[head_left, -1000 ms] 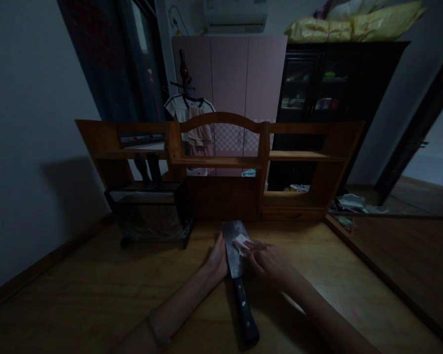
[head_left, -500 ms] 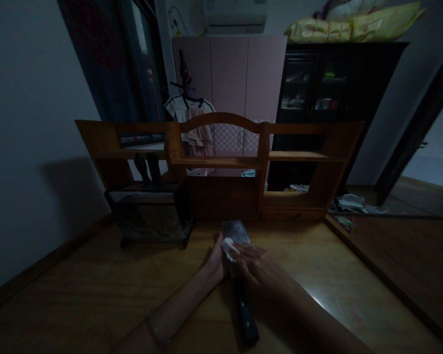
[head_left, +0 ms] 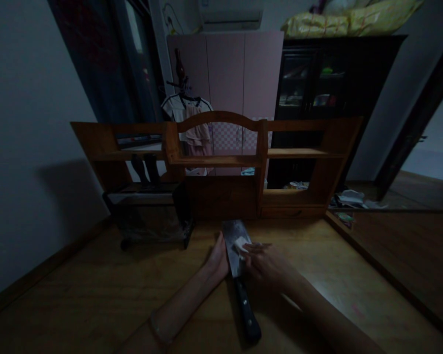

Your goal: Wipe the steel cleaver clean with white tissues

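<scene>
A cleaver (head_left: 234, 241) with a broad metal blade and a black riveted handle points away from me, its handle end toward my body. My left hand (head_left: 217, 255) grips the blade along its left edge; the fingers beneath are hidden. In my right hand (head_left: 266, 263) is a white tissue (head_left: 240, 243), pressed by the fingertips against the upper face of the blade. To the left stands a knife block (head_left: 149, 216) with dark sides, and two black knife handles (head_left: 145, 168) rise out of it.
The wooden table (head_left: 77, 290) has a wooden shelf unit (head_left: 221, 191) along its back edge. A raised rim (head_left: 372, 265) borders the right side. Beyond are pink wardrobe doors (head_left: 225, 73), a dark cabinet (head_left: 362, 83) and clothes (head_left: 192, 118) on a stand.
My right hand has slid the tissue rightward across the blade, from near its left edge to the middle. My left hand keeps its grip on the cleaver. The view has shifted slightly.
</scene>
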`<control>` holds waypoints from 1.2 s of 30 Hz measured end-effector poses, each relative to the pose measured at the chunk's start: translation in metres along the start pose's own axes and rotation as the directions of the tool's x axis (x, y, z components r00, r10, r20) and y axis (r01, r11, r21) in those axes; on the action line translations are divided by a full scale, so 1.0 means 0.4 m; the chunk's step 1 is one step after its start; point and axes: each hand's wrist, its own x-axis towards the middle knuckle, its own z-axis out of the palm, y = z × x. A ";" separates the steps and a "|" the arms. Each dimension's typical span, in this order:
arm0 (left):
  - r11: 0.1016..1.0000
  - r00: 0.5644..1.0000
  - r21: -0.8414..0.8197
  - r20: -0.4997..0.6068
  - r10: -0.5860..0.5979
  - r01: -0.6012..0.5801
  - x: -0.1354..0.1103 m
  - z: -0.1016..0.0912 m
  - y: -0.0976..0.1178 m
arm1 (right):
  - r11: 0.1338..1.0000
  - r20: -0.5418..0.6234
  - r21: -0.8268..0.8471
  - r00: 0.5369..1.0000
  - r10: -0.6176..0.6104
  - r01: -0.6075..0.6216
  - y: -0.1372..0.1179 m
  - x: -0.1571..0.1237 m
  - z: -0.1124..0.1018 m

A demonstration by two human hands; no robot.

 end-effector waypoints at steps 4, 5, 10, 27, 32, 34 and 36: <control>1.000 1.000 -0.012 -0.015 0.013 -0.013 -0.001 0.000 0.003 | 0.978 0.096 -0.203 0.993 0.068 -0.047 0.020 0.002 -0.003; 1.000 1.000 -0.014 -0.013 0.015 -0.015 -0.002 0.001 0.003 | 0.969 0.086 -0.235 0.992 0.097 -0.074 0.022 0.002 -0.003; 0.999 0.999 -0.033 0.042 0.019 -0.017 -0.007 0.006 0.005 | 0.985 -0.107 -0.121 0.989 0.106 -0.119 0.013 0.004 -0.004; 1.000 1.000 0.005 0.000 0.000 0.000 0.005 -0.004 0.001 | 0.999 0.028 0.047 1.000 0.005 -0.007 0.001 0.003 0.009; 1.000 1.000 0.008 -0.025 0.003 -0.003 -0.004 0.010 0.004 | 0.960 0.092 -0.220 0.976 0.195 -0.171 0.015 0.006 0.003; 1.000 0.999 0.013 -0.040 0.002 -0.001 -0.006 0.012 0.005 | 0.936 0.087 -0.273 0.963 0.255 -0.223 0.020 0.006 0.002; 1.000 0.999 0.008 -0.035 0.004 -0.004 -0.005 0.011 0.005 | 0.925 0.015 -0.253 0.955 0.297 -0.284 0.024 0.006 0.001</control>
